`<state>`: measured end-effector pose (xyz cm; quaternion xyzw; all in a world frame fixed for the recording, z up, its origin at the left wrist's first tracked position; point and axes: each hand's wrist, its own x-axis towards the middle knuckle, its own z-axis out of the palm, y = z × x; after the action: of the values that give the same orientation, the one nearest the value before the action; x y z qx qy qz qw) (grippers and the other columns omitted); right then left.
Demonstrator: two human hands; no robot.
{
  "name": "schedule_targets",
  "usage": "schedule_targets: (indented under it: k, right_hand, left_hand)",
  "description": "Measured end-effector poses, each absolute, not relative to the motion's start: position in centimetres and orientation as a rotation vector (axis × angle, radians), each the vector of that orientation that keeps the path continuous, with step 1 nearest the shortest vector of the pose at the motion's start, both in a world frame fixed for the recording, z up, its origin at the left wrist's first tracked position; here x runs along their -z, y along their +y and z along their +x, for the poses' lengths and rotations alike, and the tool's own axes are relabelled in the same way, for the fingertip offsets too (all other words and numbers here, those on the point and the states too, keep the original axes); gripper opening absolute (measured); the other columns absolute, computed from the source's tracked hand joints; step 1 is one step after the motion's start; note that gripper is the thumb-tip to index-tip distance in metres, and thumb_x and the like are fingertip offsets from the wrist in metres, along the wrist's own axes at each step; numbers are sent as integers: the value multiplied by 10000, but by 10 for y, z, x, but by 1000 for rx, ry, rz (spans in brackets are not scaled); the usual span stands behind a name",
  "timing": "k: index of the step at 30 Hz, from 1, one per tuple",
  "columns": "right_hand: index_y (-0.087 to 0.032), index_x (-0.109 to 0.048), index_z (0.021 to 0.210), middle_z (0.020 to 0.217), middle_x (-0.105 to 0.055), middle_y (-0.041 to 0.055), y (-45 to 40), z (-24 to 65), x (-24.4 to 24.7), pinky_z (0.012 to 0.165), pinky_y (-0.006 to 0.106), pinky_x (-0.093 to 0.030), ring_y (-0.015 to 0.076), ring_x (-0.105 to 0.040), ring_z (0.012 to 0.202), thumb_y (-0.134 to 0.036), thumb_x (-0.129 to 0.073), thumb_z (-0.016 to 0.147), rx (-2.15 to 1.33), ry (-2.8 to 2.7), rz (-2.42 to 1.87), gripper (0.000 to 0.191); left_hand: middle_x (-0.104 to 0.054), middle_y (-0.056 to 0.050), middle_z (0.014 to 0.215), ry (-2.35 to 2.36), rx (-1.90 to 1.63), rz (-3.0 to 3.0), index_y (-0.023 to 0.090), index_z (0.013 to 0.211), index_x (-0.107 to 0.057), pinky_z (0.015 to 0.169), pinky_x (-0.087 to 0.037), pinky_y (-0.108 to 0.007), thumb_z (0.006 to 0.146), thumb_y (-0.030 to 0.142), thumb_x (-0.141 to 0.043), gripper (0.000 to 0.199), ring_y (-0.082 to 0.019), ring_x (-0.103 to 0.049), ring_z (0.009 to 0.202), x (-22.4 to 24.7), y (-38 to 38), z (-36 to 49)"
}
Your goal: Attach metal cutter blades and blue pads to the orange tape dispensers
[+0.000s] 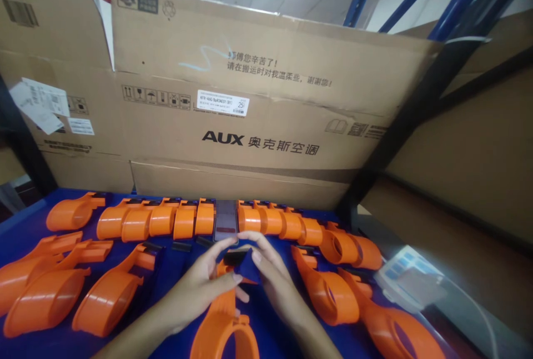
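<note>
My left hand (pixel 212 275) grips the upper arm of an orange plastic tape dispenser (pixel 222 312), thumb laid across it. Its round ring hangs toward me at the bottom edge. At the far end of that arm sits a small black strip (pixel 234 258). My right hand (pixel 268 264) curls over this end from the right, thumb and fingers bent around the black strip; its exact contact is partly hidden. Just beyond my fingertips lies a dark flat phone-like slab (pixel 225 217). Loose black strips (pixel 182 247) rest on the blue surface left of it.
Several similar orange dispensers (pixel 135 223) line the back of the blue table (pixel 166 275), with more at left (pixel 45 298) and right (pixel 333 295). A white device with a cable (pixel 410 278) stands at right. Cardboard panels (pixel 266 109) and a black post (pixel 387 120) bound the table.
</note>
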<state>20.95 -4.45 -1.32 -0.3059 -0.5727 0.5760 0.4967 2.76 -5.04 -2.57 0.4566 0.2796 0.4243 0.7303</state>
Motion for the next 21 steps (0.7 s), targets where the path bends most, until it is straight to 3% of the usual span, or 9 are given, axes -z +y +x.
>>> schedule_targets:
  k: [3,5,9,16,21]
  right_hand:
    - [-272,-572,1196,1001,-687,26,-42,209,16,867,310,-466,209,-640,947,-437,-658,943,-1351,-1382,-802,315]
    - [-262,-565,1160,967,-656,18,-40,208,19,851,302,-464,199,-621,930,-439,-684,928,-1292,-1402,-851,314]
    - [-250,-537,1060,941,-600,8,-38,205,23,763,280,-469,172,-574,853,-442,-697,919,-1226,-1442,-911,286]
    - [-251,-468,927,858,-550,-24,-38,202,27,667,242,-460,142,-530,753,-445,-668,939,-1165,-1472,-878,279]
    - [-252,-516,1206,960,-671,37,-38,201,28,764,312,-515,193,-629,836,-468,-413,1053,-925,-1556,-994,284]
  left_hand:
    - [-586,-132,1428,512,-906,1084,291,1447,-518,921,-570,-395,809,229,-829,712,-264,-736,1017,24,-51,29]
    - [-583,-130,1439,495,-903,1098,272,1425,-558,965,-550,-396,831,252,-811,646,-274,-716,1075,20,-51,29]
    - [-640,-148,1362,594,-931,1086,229,1406,-587,844,-598,-391,913,383,-708,530,-248,-749,908,13,-50,30]
    - [-693,-131,1282,606,-950,1091,220,1352,-638,784,-601,-366,860,385,-760,532,-221,-741,821,14,-49,29]
    - [-782,-143,1057,695,-1011,860,167,1306,-655,648,-594,-339,827,456,-771,572,-236,-754,675,10,-39,17]
